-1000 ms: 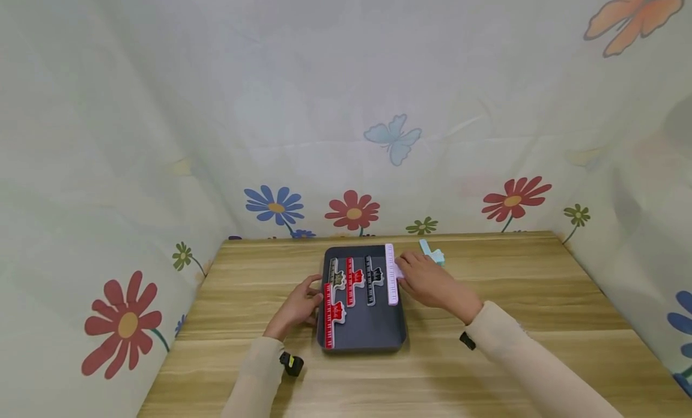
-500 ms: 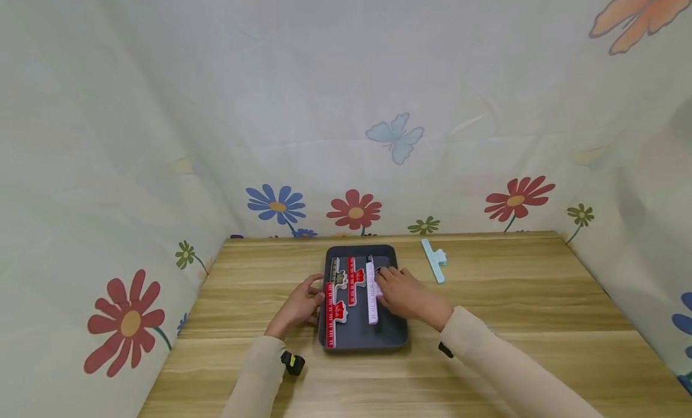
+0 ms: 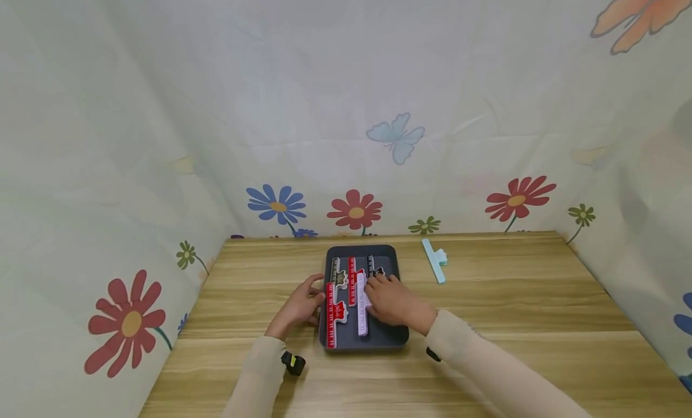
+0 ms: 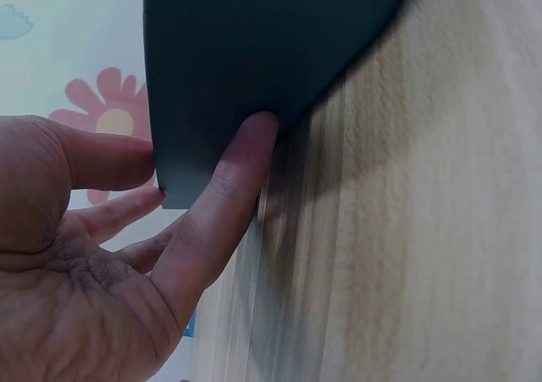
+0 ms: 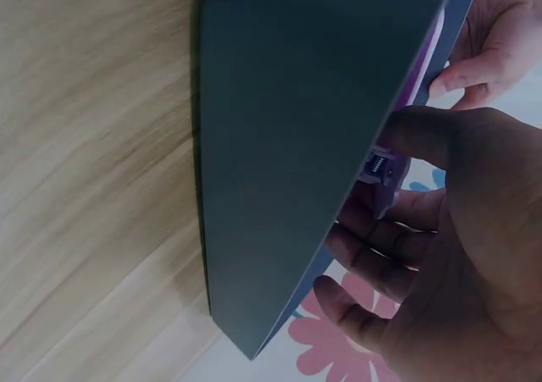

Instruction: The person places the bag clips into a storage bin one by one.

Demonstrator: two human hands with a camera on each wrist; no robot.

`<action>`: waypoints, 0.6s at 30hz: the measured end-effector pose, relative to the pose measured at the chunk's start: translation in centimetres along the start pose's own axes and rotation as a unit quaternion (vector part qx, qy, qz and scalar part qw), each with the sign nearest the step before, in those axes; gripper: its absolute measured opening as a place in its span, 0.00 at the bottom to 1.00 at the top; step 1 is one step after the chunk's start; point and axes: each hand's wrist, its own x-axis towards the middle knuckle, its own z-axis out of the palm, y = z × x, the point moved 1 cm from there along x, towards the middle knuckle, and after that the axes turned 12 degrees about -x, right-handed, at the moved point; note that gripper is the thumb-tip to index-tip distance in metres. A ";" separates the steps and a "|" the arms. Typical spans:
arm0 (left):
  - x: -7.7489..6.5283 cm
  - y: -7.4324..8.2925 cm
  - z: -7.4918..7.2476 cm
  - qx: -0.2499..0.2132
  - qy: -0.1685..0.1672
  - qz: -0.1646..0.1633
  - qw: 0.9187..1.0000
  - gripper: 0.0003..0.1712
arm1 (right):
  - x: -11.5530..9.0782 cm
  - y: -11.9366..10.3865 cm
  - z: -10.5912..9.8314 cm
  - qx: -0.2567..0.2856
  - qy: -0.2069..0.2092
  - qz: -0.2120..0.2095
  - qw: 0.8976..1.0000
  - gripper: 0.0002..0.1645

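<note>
My right hand (image 3: 393,301) pinches a pale purple clip (image 3: 362,313) by its handle, low over the dark grey tray (image 3: 378,349). In the right wrist view the clip's spring and handle (image 5: 385,174) show between thumb and fingers, partly behind the tray wall. My left hand (image 3: 298,302) rests at the tray's left side. Its fairly straight fingers touch the outer wall, as the left wrist view shows, with the thumb at the rim. Inside the tray lie a red clip (image 3: 331,322) at front left, a black-gold clip (image 3: 339,278), another red clip (image 3: 352,292) and a black clip (image 3: 370,265), partly covered.
A light blue clip (image 3: 434,260) lies on the wooden table (image 3: 513,298), right of the tray. A white cloth wall printed with flowers and butterflies stands along the table's back edge and both sides.
My right hand has carried the purple clip leftward and nearer, from the tray's right rim to beside the red clips. The left hand stays at the tray's side.
</note>
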 end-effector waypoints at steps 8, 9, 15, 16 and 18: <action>-0.1 0.3 0.1 0.001 -0.001 0.004 1.000 0.30 | 0.5 -0.8 0.3 -0.002 -0.034 -0.006 0.999 0.36; -0.1 0.3 0.1 0.001 -0.002 0.005 1.000 0.30 | 0.6 -0.9 0.3 -0.005 -0.032 -0.006 0.999 0.37; -0.2 0.3 0.2 -0.002 0.000 0.003 1.000 0.30 | 0.9 -1.2 0.6 -0.003 -0.007 -0.009 1.000 0.39; -0.2 0.3 0.2 -0.004 0.000 0.002 1.000 0.30 | 0.9 -1.3 0.6 0.000 -0.005 -0.011 1.000 0.39; -0.2 0.2 0.2 -0.007 -0.001 0.003 1.000 0.30 | 0.9 -1.4 0.6 0.003 -0.004 -0.015 1.000 0.40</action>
